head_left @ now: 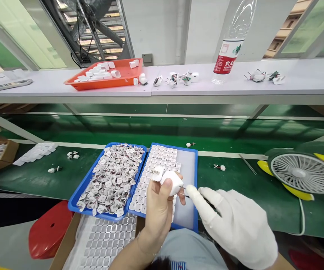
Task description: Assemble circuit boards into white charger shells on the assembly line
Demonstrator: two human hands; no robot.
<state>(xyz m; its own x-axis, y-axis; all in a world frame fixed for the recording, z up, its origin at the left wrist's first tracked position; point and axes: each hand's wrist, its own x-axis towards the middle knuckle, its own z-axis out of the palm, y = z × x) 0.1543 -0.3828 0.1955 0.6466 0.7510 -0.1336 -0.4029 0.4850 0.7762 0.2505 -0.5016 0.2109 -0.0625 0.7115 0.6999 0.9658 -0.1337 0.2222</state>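
My bare left hand (162, 202) is closed around a white plug charger housing (172, 182) with two thin metal prongs pointing right. Against its left end sits a smaller white piece (156, 173) with a metal port. My right hand (229, 221), in a white glove, reaches its extended finger to the prongs; whether it touches them I cannot tell. Its fingers are apart. Behind my left hand lies a blue tray (196, 168) holding rows of white square caps (162, 152). Left of it, another blue tray (79, 191) is heaped with small white parts with wires (111, 176).
On the shelf stand an orange tray (100, 84) of white housings and a water bottle (226, 56). A green fan (299, 172) sits at the right, near a thin metal rod (247, 164). Far left is a carton (8, 155); a red stool (49, 230) is below.
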